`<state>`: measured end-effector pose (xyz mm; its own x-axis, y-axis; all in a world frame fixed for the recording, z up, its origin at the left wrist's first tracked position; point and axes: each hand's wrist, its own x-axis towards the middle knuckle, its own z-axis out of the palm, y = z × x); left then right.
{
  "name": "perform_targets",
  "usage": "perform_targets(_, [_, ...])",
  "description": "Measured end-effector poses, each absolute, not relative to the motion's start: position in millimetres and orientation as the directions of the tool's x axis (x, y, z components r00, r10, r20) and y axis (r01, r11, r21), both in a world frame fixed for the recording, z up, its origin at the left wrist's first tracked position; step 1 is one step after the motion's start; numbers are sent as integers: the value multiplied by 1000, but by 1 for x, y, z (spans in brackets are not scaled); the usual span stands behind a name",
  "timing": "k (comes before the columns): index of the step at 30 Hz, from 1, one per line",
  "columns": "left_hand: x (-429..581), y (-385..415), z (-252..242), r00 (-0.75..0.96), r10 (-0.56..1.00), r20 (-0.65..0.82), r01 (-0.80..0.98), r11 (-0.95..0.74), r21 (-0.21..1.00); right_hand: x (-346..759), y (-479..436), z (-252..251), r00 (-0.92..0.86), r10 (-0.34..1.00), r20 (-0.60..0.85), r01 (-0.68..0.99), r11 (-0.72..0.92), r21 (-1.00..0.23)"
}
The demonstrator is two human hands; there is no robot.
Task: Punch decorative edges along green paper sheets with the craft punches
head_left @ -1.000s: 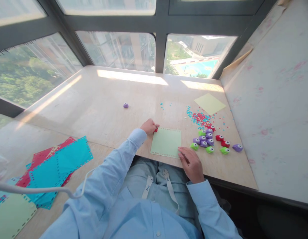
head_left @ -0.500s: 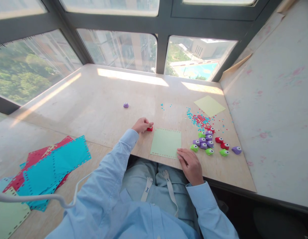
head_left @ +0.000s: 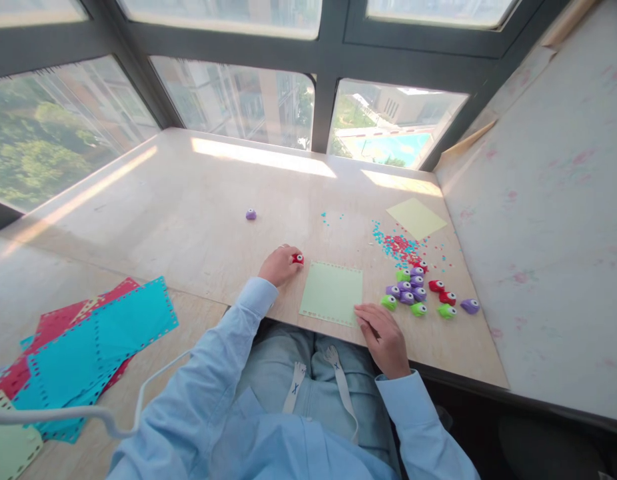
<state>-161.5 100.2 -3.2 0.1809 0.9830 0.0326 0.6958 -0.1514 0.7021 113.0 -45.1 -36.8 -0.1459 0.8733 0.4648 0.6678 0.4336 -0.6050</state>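
Observation:
A square sheet of pale green paper (head_left: 332, 291) lies at the table's front edge, with punched holes along its top, bottom and right edges. My left hand (head_left: 280, 265) is closed around the near side of a small red craft punch (head_left: 298, 259), which has a white eye-like button. That punch sits just beyond the paper's upper left corner. At the sheet's lower right corner, my right hand (head_left: 383, 333) grips the paper's edge, its fingers together. What lies under the fingers is partly hidden.
Several purple, green and red punches (head_left: 406, 293) cluster to the right, beside red and blue paper confetti (head_left: 401, 247). Behind lies a yellow sheet (head_left: 417, 218). A lone purple punch (head_left: 251, 214) stands farther back. Punched blue sheets (head_left: 93, 353) and a white cable (head_left: 141, 393) are at left.
My left thumb has come off the top of the red punch, so its eye button now shows. My right hand stays at the paper's corner. The view has shifted slightly.

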Motion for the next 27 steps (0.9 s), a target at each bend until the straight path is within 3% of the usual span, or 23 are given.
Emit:
perform_targets(3, [-160,97,3,109,991,74,677,-129,724,114,-45,-37,-116,885,451,632,416,-654])
perform_targets(6, [-160,91,18,-29,993,118,565,-81,821,114,-46,-34,-57,904,425,572,378,-728])
perform_targets(10, [-145,73,39,-150,966,210,458,-120,881,103,-47,-16,52,954,296,490,234,-840])
perform_targets(13, [-118,52,44,-48,966,254,486,-200,851,86,-44,7,93,988,125,358,84,-930])
perform_targets(15, [-98,39,43,49,957,284,531,-266,805,76,-40,21,79,997,24,178,9,-984])
perform_targets(18, [-74,24,35,154,931,331,562,-358,745,68,-31,33,106,989,-100,38,-104,-994])
perform_targets(27, [-45,15,17,257,884,391,517,-468,717,75,-23,33,232,964,-133,7,-139,-990])
